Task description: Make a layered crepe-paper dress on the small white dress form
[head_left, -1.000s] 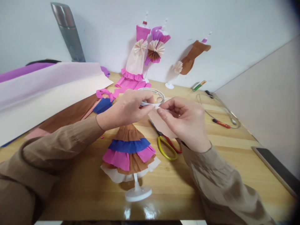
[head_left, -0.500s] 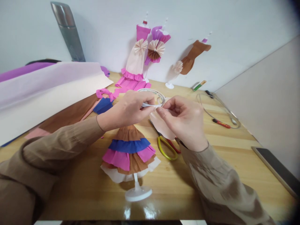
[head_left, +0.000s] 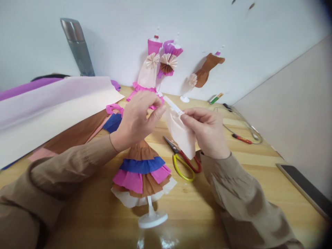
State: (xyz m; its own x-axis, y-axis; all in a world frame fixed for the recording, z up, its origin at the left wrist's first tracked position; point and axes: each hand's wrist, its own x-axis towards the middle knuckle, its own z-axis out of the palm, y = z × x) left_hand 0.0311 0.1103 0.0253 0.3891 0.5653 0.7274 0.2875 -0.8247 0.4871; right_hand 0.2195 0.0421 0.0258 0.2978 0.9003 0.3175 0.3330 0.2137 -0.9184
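Between thumb and fingers, my right hand (head_left: 207,131) pinches a cream crepe paper piece (head_left: 185,136), which hangs down. A white strip of tape (head_left: 173,104) runs along its upper edge and sticks out towards my left hand (head_left: 140,116). That hand is raised, fingers curled and thumb apart, with nothing visible in it. Beneath it stands a small dress form wearing a tiered paper skirt (head_left: 144,165) in brown, blue and pink with cream at the hem; my left hand hides its upper part. Under the cream paper lie scissors (head_left: 185,166) with yellow and red handles.
Three dressed miniature forms, one in a brown paper dress (head_left: 204,72), stand against the wall. Large paper sheets (head_left: 64,107) and a blue scrap (head_left: 112,122) lie left, before a grey flask (head_left: 77,48). A cable (head_left: 242,119), a red-handled tool (head_left: 241,139) and a phone (head_left: 303,188) are right.
My left hand has come away from my right, and the tape roll it held is out of sight. The white strip now shows on the cream paper. The view has tilted slightly up.
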